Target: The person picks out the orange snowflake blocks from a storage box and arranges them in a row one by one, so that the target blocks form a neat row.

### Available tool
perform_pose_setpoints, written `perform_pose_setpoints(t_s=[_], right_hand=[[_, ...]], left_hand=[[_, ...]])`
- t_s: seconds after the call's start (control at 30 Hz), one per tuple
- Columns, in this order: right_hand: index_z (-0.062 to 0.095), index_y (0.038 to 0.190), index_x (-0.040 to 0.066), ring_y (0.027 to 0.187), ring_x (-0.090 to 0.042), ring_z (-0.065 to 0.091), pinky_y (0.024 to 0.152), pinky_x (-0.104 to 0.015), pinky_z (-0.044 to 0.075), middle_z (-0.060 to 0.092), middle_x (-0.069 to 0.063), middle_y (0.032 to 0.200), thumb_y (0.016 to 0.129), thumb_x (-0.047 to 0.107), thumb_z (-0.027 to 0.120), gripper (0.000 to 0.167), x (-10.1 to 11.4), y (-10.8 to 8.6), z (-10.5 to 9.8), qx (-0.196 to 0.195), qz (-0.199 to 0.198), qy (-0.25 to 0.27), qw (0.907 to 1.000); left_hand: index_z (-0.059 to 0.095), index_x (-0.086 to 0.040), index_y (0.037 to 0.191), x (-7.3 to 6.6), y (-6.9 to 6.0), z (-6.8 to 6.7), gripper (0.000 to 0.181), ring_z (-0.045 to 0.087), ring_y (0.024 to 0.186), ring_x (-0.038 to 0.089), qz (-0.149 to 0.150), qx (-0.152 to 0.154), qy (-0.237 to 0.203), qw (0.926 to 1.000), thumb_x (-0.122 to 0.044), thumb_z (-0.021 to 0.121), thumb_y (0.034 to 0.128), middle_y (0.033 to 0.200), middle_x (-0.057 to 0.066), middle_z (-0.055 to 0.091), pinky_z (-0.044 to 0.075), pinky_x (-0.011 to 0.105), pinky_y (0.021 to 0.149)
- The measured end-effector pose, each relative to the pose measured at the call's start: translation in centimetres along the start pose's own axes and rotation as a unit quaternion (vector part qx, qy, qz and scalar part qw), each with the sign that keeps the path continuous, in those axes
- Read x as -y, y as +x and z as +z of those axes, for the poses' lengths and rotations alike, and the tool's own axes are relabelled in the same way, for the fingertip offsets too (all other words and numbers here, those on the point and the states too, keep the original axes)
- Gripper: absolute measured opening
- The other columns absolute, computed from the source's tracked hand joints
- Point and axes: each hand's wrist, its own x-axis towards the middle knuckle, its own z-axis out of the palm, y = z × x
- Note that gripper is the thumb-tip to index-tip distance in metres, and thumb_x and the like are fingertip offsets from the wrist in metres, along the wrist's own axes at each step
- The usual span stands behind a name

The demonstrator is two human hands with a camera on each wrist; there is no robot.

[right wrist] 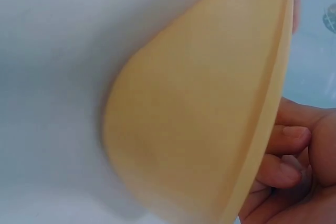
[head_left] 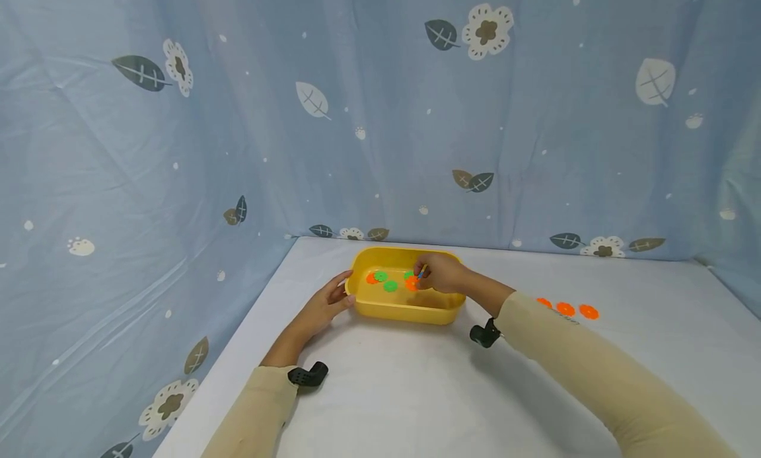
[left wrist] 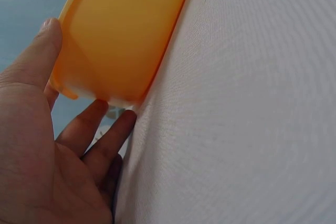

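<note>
A yellow plastic basin (head_left: 392,310) stands on the white table, holding several flower-shaped pieces. Among these are a green flower piece (head_left: 390,286) and an orange flower piece (head_left: 411,283). My left hand (head_left: 324,306) grips the basin's left end; in the left wrist view the thumb lies on the rim and the other fingers are by the end wall. Inside the basin, my right hand (head_left: 442,273) pinches a small blue piece (head_left: 423,271), its shape mostly hidden. The right wrist view shows curled fingers (right wrist: 283,171) behind the basin wall (right wrist: 194,98), which hides the pinched piece.
Orange flower pieces (head_left: 565,309) lie in a row on the table (head_left: 654,326) to the right, one partly covered by the right sleeve. A blue patterned curtain (head_left: 380,114) hangs behind the table and along its left side.
</note>
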Motion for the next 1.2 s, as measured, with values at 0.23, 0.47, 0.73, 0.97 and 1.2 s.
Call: perform_pose_setpoints(t_s=[0.23, 0.47, 0.73, 0.97, 1.2], right_hand=[[0.062, 0.105, 0.006, 0.079, -0.023, 0.058, 0.065, -0.028, 0.051, 0.062, -0.007, 0.090, 0.088, 0.007, 0.072, 0.020, -1.4, -1.4, -1.7, -0.004, 0.037, -0.001, 0.9993], [0.061, 0.107, 0.005, 0.081, -0.023, 0.056, 0.069, -0.027, 0.053, 0.060, -0.009, 0.093, 0.089, 0.010, 0.072, 0.021, -2.1, -2.3, -3.8, -0.015, 0.042, -0.015, 0.9989], [0.059, 0.107, 0.004, 0.078, -0.026, 0.058, 0.067, -0.030, 0.052, 0.061, -0.009, 0.088, 0.091, 0.011, 0.070, 0.021, -3.9, -4.4, -5.4, -0.003, 0.043, -0.008, 0.9990], [0.058, 0.108, 0.005, 0.082, -0.031, 0.059, 0.068, -0.031, 0.052, 0.062, -0.007, 0.088, 0.091, 0.013, 0.070, 0.023, -6.1, -6.3, -6.6, -0.012, 0.059, -0.001, 0.9982], [0.057, 0.109, 0.003, 0.081, -0.031, 0.058, 0.069, -0.033, 0.051, 0.060, -0.008, 0.088, 0.090, 0.016, 0.071, 0.027, -8.3, -8.0, -7.7, -0.025, 0.074, 0.019, 0.9968]], left_hand=[[0.034, -0.040, 0.149, 0.0, 0.0, -0.1, 0.065, 0.040, 0.136, 0.028, -0.008, -0.002, 0.007, 0.9999, -0.042, 0.066, 0.0925, 0.152, 0.005, 0.038, 0.031, 0.055, 0.108], [0.033, -0.037, 0.150, -0.5, -0.2, -0.3, 0.063, 0.039, 0.136, 0.028, -0.005, 0.003, 0.004, 1.0000, -0.038, 0.064, 0.0947, 0.152, 0.007, 0.037, 0.032, 0.053, 0.108], [0.031, -0.035, 0.152, 0.0, 0.1, -0.3, 0.066, 0.036, 0.138, 0.030, -0.004, 0.011, -0.009, 0.9999, -0.038, 0.063, 0.0948, 0.154, 0.008, 0.035, 0.031, 0.053, 0.108], [0.033, -0.037, 0.150, 0.2, 0.1, -0.1, 0.065, 0.038, 0.137, 0.029, -0.001, 0.010, -0.013, 0.9999, -0.041, 0.065, 0.0934, 0.153, 0.006, 0.037, 0.032, 0.053, 0.108], [0.027, -0.028, 0.155, -1.4, -0.5, -0.2, 0.068, 0.034, 0.139, 0.032, -0.013, 0.027, -0.010, 0.9995, -0.034, 0.062, 0.0966, 0.155, 0.012, 0.032, 0.030, 0.054, 0.108]])
